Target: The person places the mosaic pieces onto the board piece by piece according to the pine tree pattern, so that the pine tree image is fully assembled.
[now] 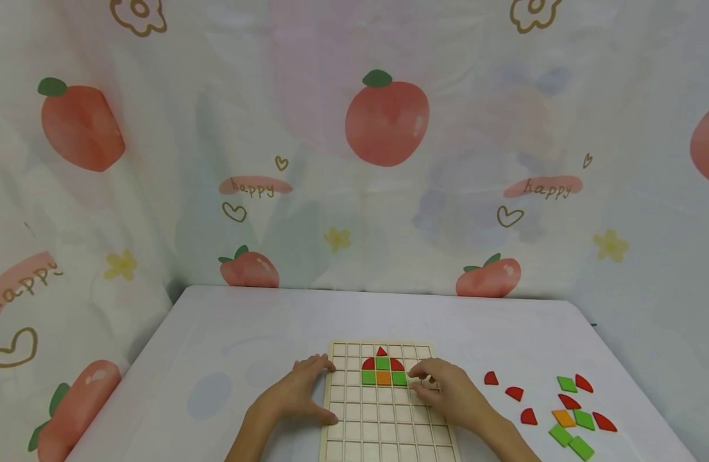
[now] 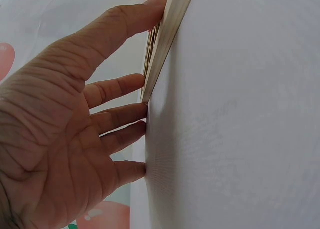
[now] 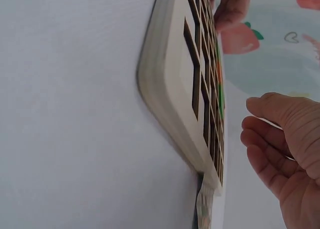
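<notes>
A wooden grid board (image 1: pixel 362 431) lies on the table, seen edge-on in both wrist views. In its upper part a red triangle (image 1: pixel 382 351) tops a green square (image 1: pixel 382 364), flanked by two red quarter-circles (image 1: pixel 368 364). Below them sit an orange square (image 1: pixel 384 378) and two green squares (image 1: pixel 399 378). My left hand (image 1: pixel 299 389), fingers spread and fairly straight, touches the board's left edge with thumb and fingertips. Over the board's right side, my right hand (image 1: pixel 451 389) hovers beside the right green square, fingers loosely bent and apart from the thumb; nothing shows between them.
Right of the board lie several loose red pieces (image 1: pixel 529 416), several green tiles (image 1: pixel 581 447) and an orange tile (image 1: pixel 564 418). A pale, unclear strip (image 3: pixel 204 206) touches the board's corner. Behind the white table (image 1: pixel 262 314) hangs a fruit-printed cloth (image 1: pixel 308 115).
</notes>
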The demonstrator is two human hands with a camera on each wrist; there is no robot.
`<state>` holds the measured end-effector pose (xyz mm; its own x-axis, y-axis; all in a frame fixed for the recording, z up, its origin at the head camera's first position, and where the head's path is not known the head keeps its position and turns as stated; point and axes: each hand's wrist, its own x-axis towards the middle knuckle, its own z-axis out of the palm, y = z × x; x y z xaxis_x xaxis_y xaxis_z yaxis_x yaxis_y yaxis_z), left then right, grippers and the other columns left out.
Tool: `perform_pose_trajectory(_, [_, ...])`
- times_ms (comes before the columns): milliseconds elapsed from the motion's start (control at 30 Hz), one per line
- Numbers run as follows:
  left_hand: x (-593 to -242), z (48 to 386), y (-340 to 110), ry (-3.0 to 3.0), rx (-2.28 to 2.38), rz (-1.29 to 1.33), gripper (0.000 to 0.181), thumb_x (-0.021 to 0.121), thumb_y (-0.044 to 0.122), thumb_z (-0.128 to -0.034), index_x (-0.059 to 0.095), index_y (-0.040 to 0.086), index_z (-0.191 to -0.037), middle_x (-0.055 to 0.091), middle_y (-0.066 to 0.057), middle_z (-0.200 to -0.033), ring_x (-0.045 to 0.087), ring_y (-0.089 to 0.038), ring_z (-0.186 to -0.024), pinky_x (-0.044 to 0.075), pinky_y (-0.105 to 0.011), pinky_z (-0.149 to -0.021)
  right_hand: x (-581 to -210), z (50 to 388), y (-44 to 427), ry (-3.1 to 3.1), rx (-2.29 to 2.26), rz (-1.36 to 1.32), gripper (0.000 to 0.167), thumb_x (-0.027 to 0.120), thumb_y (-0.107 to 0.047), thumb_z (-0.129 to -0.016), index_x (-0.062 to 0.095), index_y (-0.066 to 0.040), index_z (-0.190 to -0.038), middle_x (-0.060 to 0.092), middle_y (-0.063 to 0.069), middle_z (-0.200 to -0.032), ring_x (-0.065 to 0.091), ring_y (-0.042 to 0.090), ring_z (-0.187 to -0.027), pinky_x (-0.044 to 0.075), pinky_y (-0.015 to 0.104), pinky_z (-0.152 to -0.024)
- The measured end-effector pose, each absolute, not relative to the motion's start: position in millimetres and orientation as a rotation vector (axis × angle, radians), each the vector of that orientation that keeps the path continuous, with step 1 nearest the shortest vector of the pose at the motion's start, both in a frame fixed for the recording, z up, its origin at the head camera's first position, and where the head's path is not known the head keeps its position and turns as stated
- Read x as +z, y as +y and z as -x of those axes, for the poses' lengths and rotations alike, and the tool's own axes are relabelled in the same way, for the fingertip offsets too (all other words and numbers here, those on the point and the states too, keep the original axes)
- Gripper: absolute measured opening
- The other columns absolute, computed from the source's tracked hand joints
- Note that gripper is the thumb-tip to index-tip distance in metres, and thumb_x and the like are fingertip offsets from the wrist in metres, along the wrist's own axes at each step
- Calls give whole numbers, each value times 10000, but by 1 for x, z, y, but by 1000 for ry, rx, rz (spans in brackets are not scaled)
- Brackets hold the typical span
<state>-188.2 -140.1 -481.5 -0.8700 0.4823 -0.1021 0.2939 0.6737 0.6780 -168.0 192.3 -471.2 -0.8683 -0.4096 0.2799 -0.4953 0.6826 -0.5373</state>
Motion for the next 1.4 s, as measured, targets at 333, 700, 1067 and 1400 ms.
perform_pose_trajectory(333, [-479,188,-140,2608,993,-623,775,960,353,-680,547,145,-1301,415,-250,-1565,314,-452,-1493,182,-679,-1217,-472,161,231,-2695,870,-637,163,794,-101,-883,718,-161,-1014,676,-136,-961,597,18,-843,571,258,-710])
perform_pose_trajectory(700, [-480,187,-140,2605,995,-628,779,962,358,-676,547,142,-1299,414,-249,-1565,311,-453,-1493,173,-676,-1220,-467,151,270,-2760,709,-413,177,834,-153,-854,735,-177,-998,680,-143,-945,573,15,-803,569,275,-708])
perform_pose_trajectory(1067, [-479,187,-138,2608,987,-599,772,956,356,-682,547,163,-1307,409,-234,-1574,302,-455,-1496,212,-703,-1194,-466,143,305,-2803,712,-236,219,851,-125,-824,736,-143,-1010,704,-66,-919,561,36,-732,552,206,-595])
perform_pose_trajectory(1400, [-480,186,-140,2610,998,-614,786,960,371,-676,546,162,-1310,402,-241,-1577,301,-445,-1502,176,-667,-1224,-468,128,345,-2837,663,-125,222,822,-221,-874,733,-148,-1063,724,-40,-985,589,22,-799,543,234,-661])
